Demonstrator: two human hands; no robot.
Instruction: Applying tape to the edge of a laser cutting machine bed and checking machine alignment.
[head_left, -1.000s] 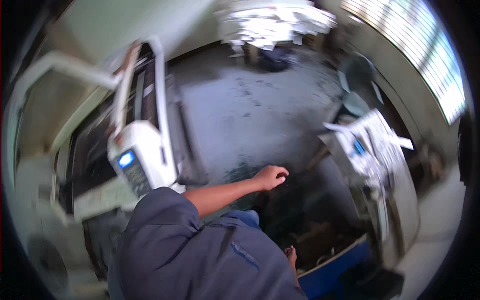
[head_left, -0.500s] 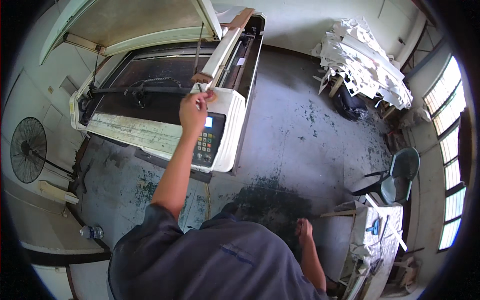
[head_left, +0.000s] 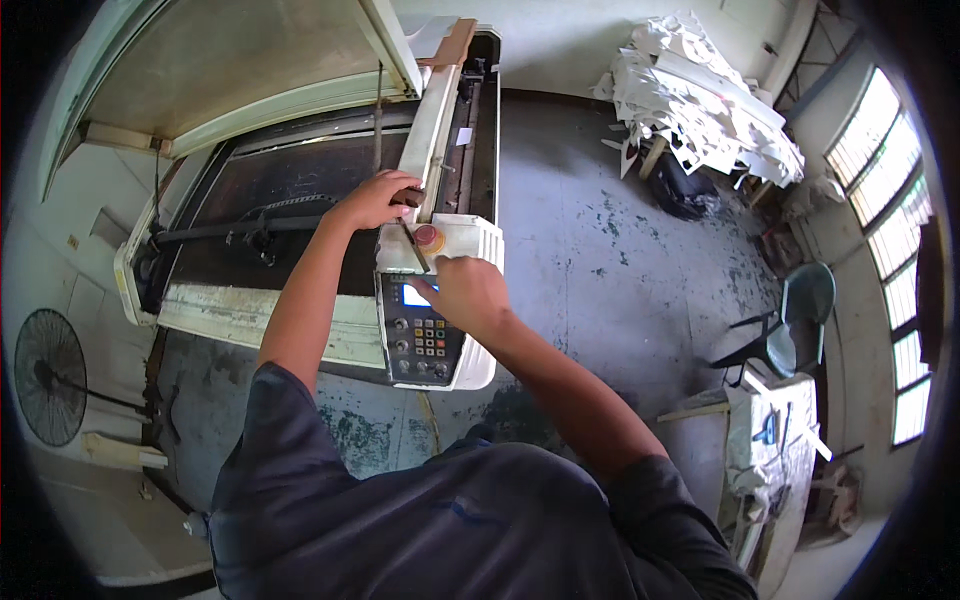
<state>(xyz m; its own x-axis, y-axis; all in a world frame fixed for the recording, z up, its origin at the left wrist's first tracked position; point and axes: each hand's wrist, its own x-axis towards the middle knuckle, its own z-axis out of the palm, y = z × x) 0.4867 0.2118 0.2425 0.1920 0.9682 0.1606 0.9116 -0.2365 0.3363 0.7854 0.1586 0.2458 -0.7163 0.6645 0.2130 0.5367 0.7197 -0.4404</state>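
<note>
A large flatbed machine [head_left: 265, 305], apparently a laser cutter, stands before me with its lid [head_left: 250, 70] raised. My left hand [head_left: 375, 203] is closed around a small brown block [head_left: 408, 197] at the near end of the machine's right rail [head_left: 428, 140]. A thin dark strip [head_left: 415, 247] slants from below that block toward my right hand [head_left: 468, 293]. The right hand's fingers are curled over the upper control panel [head_left: 397, 350], its thumb by the lit screen [head_left: 415, 296]; whether it grips the strip is unclear. Between the hands sits a round red button [head_left: 428, 236].
A tall heap of white sheet scraps [head_left: 700, 100] lies at the far right, with a black bag [head_left: 684, 188] beneath. A green plastic chair [head_left: 805, 300] and a cluttered bench [head_left: 745, 440] stand to the right. At left is a black fan [head_left: 50, 375].
My right hand has risen from beside my body to the control panel. My left hand has shifted onto the brown block at the rail's end. The view has turned slightly.
</note>
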